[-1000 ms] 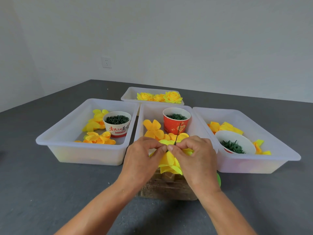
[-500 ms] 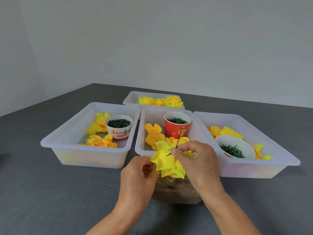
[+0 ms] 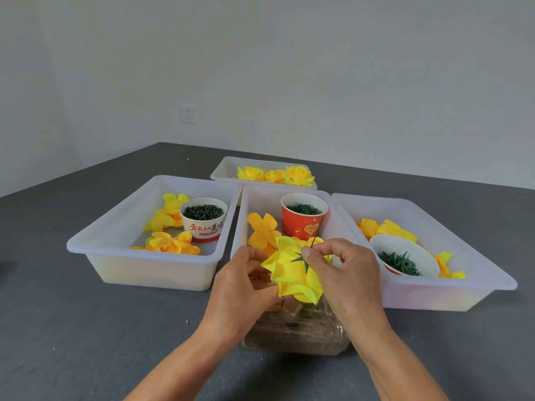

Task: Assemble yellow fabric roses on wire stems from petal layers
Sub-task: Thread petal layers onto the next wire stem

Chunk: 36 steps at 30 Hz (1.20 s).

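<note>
A half-built yellow fabric rose (image 3: 292, 274) hangs upside down between my hands, with a green star-shaped calyx (image 3: 300, 259) on its back. A thin dark wire stem (image 3: 312, 242) sticks up from it. My left hand (image 3: 246, 287) grips the petals from the left and underneath. My right hand (image 3: 344, 273) pinches the stem at the calyx with thumb and forefinger. Three finished yellow roses (image 3: 275, 175) lie in the far tray (image 3: 223, 169).
Three white trays stand side by side: the left tray (image 3: 139, 270) with petals and a white cup of green pieces (image 3: 203, 218), the middle tray (image 3: 240, 224) with petals and a red cup (image 3: 304, 219), the right tray (image 3: 451, 296) with a white bowl (image 3: 405, 256). A brown block (image 3: 295, 328) lies below my hands.
My left hand dropped from the stem's top to the rose's underside. The rose has tilted up so its back with the green calyx faces me. The view rose slightly.
</note>
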Tool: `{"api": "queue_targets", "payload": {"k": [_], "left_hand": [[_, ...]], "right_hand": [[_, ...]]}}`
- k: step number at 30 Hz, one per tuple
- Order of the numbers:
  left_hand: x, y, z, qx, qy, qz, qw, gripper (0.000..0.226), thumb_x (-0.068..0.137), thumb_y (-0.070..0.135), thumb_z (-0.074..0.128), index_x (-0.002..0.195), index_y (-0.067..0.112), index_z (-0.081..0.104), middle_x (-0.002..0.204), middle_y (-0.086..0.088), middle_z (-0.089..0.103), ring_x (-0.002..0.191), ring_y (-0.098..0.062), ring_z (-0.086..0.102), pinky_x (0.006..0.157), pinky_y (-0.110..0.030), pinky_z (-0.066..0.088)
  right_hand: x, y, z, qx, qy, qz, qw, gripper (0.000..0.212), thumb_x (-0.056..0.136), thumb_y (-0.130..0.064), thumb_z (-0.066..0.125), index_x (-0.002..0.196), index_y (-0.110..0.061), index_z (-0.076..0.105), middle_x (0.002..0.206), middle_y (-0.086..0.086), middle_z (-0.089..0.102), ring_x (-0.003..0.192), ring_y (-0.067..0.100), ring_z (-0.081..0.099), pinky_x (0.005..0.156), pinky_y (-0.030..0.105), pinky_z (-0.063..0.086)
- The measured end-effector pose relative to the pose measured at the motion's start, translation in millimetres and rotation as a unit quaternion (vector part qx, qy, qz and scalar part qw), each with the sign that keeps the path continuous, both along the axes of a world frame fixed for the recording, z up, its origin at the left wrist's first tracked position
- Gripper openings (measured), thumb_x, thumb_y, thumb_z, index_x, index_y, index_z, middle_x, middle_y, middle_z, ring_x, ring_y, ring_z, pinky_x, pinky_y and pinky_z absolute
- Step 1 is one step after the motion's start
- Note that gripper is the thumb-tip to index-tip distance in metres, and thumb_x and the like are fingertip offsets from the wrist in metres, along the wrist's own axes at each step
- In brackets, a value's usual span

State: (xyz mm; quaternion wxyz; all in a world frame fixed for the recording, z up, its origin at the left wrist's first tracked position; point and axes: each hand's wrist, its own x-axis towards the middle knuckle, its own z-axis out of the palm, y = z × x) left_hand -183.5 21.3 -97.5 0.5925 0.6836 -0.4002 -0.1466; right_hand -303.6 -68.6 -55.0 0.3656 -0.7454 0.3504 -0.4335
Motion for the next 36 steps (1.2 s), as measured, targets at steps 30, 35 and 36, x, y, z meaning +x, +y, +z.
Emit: {"api": "queue_targets", "payload": {"k": [30, 35, 36], "left_hand": [[-3, -10, 2, 0.06, -0.091, -0.014, 0.994, 0.063, 0.056, 0.024, 0.088, 0.107, 0.029, 0.051, 0.076, 0.026, 0.068, 0.079, 0.008, 0.062, 0.078, -0.024, 0.052], [-2, -9, 6, 0.073, -0.089, -0.065, 0.991, 0.051, 0.057, 0.043, 0.082, 0.1, 0.03, 0.058, 0.088, 0.015, 0.069, 0.085, -0.001, 0.063, 0.081, -0.027, 0.052], [-3, -9, 7, 0.059, -0.079, -0.071, 0.993, 0.05, 0.057, 0.049, 0.079, 0.099, 0.031, 0.06, 0.09, 0.014, 0.069, 0.086, -0.001, 0.062, 0.079, -0.026, 0.052]], "right_hand": [[-2, -3, 23, -0.084, -0.035, 0.014, 0.996, 0.023, 0.078, -0.022, 0.075, 0.06, -0.03, 0.062, 0.073, -0.015, 0.066, 0.078, -0.001, 0.058, 0.065, -0.001, 0.033], [-1, -8, 30, -0.081, -0.024, 0.017, 0.996, 0.024, 0.078, -0.021, 0.075, 0.058, -0.028, 0.063, 0.071, -0.014, 0.067, 0.077, -0.007, 0.056, 0.063, -0.002, 0.033], [0, -9, 30, -0.082, -0.022, 0.016, 0.996, 0.023, 0.077, -0.022, 0.075, 0.058, -0.028, 0.064, 0.07, -0.014, 0.066, 0.075, -0.007, 0.055, 0.063, -0.001, 0.033]]}}
